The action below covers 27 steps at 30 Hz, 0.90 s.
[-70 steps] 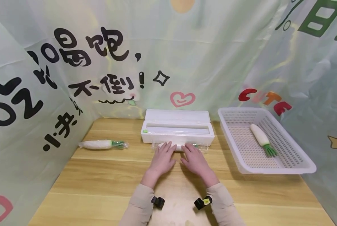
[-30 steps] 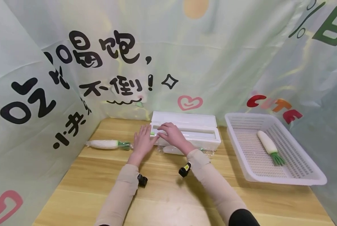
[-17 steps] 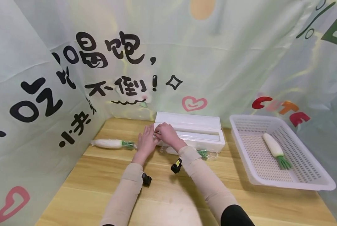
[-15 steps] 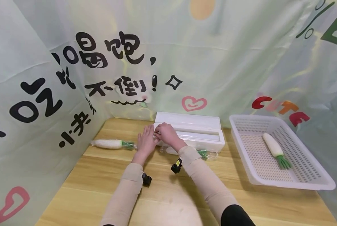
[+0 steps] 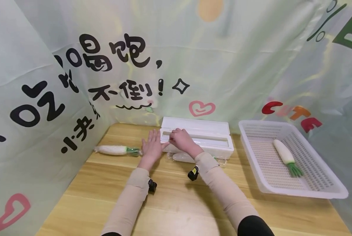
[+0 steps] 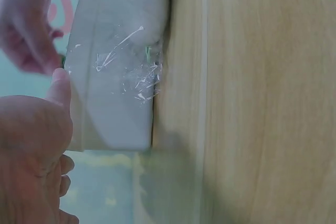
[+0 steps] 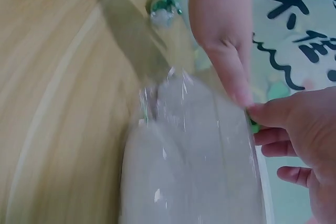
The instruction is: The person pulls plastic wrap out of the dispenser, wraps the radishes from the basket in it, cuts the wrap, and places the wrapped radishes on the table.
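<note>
A white cling film dispenser box (image 5: 218, 152) stands at the back middle of the table, lid raised. My left hand (image 5: 152, 147), fingers straight, rests at its left end. Its thumb reaches to the top front edge, as the left wrist view also shows. My right hand (image 5: 181, 140) pinches a small green slider (image 7: 254, 126) on that edge, close to the left thumb; it is mostly covered by fingers. Clear film hangs over the box's front and onto a white radish (image 5: 183, 157) lying along it. My right forearm partly hides this radish.
A film-wrapped white radish (image 5: 112, 150) with green stems lies on the table to the left. On the right stands a white perforated basket (image 5: 252, 170) holding an unwrapped radish (image 5: 283, 152). A printed curtain (image 5: 235, 75) hangs behind the table.
Both hands have left the radish before the box and gone to the box's left end. In the last half second my right hand has slid a little right along the edge; my left hand stays.
</note>
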Each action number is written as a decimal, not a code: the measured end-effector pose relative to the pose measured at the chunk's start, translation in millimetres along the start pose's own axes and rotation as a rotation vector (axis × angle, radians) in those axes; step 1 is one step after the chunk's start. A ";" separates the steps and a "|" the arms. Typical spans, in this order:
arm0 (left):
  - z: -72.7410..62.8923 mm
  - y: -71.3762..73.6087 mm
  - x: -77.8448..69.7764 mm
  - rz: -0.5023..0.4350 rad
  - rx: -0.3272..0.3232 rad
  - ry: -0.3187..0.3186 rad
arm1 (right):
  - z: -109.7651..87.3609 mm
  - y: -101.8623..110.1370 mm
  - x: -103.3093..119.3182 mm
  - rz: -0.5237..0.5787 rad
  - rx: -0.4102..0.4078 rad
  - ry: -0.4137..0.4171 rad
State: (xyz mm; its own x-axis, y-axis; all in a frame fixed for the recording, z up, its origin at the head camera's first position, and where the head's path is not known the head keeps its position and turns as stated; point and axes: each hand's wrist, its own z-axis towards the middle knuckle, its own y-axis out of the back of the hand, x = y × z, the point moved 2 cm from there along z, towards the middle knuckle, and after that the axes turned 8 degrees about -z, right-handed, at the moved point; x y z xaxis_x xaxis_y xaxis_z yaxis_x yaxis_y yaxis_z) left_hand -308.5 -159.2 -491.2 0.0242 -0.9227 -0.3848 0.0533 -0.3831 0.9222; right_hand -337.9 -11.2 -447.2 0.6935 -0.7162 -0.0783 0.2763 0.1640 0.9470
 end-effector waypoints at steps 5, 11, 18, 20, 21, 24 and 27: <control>-1.8 1.8 1.9 0.003 0.030 0.024 | -19.8 4.1 -15.3 -0.018 -0.017 -0.007; -3.0 1.8 1.2 -0.024 0.055 0.031 | -54.1 12.5 -39.6 -0.027 -0.070 -0.023; -5.3 0.3 -1.3 -0.047 0.063 0.027 | -96.1 18.8 -72.2 -0.063 -0.138 -0.023; -4.8 -0.3 -1.7 -0.049 0.068 0.023 | -108.1 22.2 -81.1 -0.082 -0.158 -0.025; -4.4 -0.4 -1.6 -0.048 0.071 0.023 | -113.8 24.0 -85.3 -0.092 -0.163 -0.030; -3.7 -0.2 -0.8 -0.034 0.072 0.024 | -129.4 28.2 -96.8 -0.125 -0.159 -0.068; -2.6 -0.8 -2.5 -0.026 0.074 0.025 | -143.4 31.8 -106.4 -0.195 -0.118 -0.120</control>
State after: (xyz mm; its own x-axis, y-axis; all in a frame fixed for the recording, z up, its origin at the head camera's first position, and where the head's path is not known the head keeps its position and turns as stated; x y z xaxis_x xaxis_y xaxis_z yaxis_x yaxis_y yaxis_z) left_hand -306.1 -156.5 -491.0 0.0487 -0.9114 -0.4085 -0.0201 -0.4098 0.9119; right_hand -307.5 167.5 -453.4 0.5374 -0.8163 -0.2118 0.4781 0.0880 0.8739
